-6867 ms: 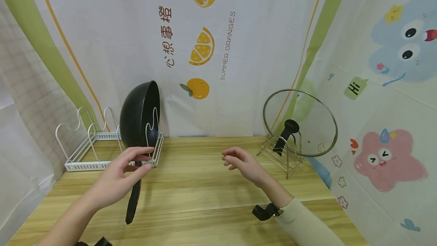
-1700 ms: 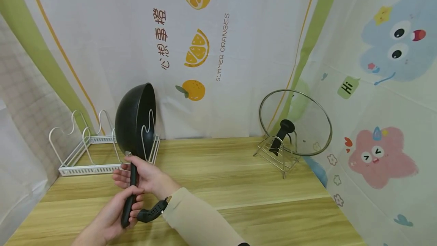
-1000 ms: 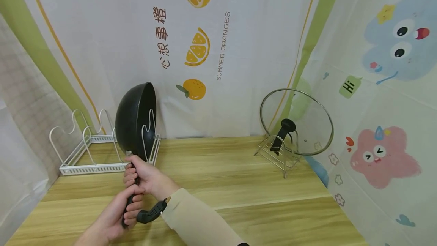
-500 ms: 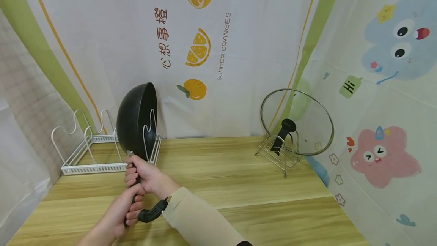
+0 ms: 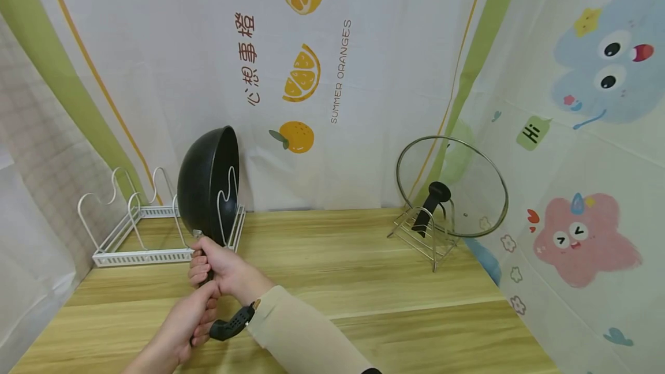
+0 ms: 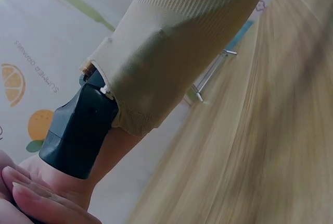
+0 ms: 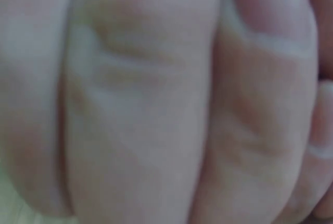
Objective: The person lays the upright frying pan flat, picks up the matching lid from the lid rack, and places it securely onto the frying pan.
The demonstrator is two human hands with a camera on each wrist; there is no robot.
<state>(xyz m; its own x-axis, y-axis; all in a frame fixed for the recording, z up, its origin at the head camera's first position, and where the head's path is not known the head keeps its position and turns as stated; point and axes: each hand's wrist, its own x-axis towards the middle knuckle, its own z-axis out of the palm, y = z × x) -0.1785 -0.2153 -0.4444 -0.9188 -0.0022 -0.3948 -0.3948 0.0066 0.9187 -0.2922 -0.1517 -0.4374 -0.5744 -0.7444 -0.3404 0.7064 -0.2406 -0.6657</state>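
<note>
A black wok (image 5: 200, 180) stands on its side in the white wire rack (image 5: 142, 257), its hollow turned to the right. Its long handle points toward me. My right hand (image 5: 220, 264) grips the handle close to the wok, fingers curled round it. Lower down, my left hand (image 5: 187, 325) is wrapped round the handle's end, its thumb touching the right hand. Most of the handle is hidden by both hands. Curled fingers (image 7: 140, 104) fill the right wrist view, blurred and very close. In the left wrist view the right sleeve (image 6: 171, 41) crosses in front.
A glass lid (image 5: 483, 189) with a steel rim and black knob leans in a small wire stand (image 5: 433, 247) at the right. The wooden table (image 5: 363, 281) lies between rack and stand. A printed curtain (image 5: 322, 178) hangs close behind.
Earlier both hands were apart, in the air; then they came to the wok's handle, and their fingers closed round it. Since then the left hand has shifted slightly; the wok stays in the rack.
</note>
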